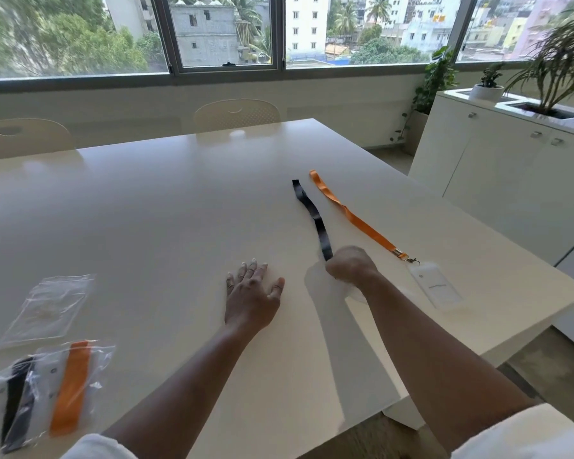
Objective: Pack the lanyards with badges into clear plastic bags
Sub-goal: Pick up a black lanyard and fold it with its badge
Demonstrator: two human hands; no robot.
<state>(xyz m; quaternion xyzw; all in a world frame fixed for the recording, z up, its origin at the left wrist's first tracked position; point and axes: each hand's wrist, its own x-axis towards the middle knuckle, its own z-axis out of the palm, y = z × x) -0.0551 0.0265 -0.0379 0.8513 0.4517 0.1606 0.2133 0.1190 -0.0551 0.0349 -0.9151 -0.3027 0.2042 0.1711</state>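
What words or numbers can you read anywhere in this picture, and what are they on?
None can be read.
The badge on the orange lanyard has a thin dark line of print and a small mark: too small and blurred to read.
The badges inside the packed bags show small dots only, no readable text.

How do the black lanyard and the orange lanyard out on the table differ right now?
The black lanyard is gripped by the right hand; the orange lanyard lies untouched. The orange one's clear badge shows; the black one's end is hidden. Both stretch across the table, unbagged.
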